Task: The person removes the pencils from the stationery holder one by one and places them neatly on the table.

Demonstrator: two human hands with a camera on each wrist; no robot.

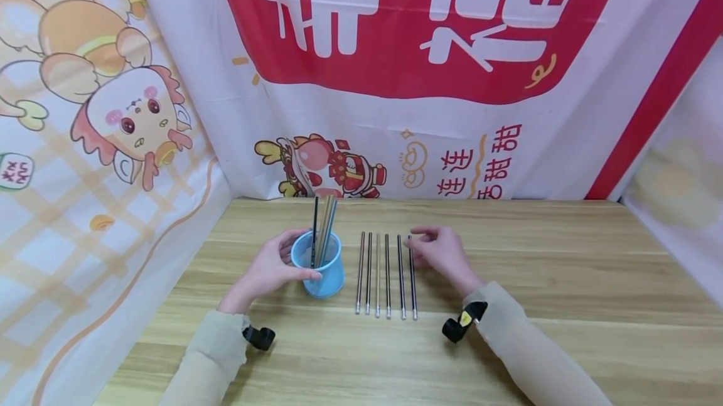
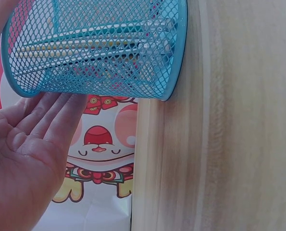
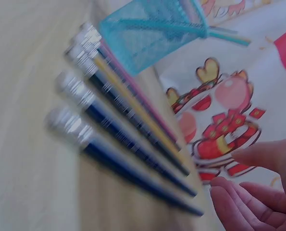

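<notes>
A light blue mesh pencil cup [image 1: 329, 282] stands on the table with several pencils [image 1: 326, 225] leaning in it. My left hand [image 1: 277, 264] holds the cup from its left side, thumb across the front and fingers round the back. Right of the cup, several dark, reddish and yellowish pencils lie side by side in a row, their metal eraser ends toward me. The rightmost, a dark blue pencil [image 3: 133, 173], is closest to my right hand [image 1: 443, 256]. In the right wrist view that hand's thumb and fingers are apart, beside the pencils' far tips, with nothing between them.
The wooden table [image 1: 565, 268] ends at a printed cloth backdrop [image 1: 395, 105] with red panels and cartoon figures. Another patterned cloth [image 1: 101, 218] hangs along the left side. Each sleeve carries a black wrist camera.
</notes>
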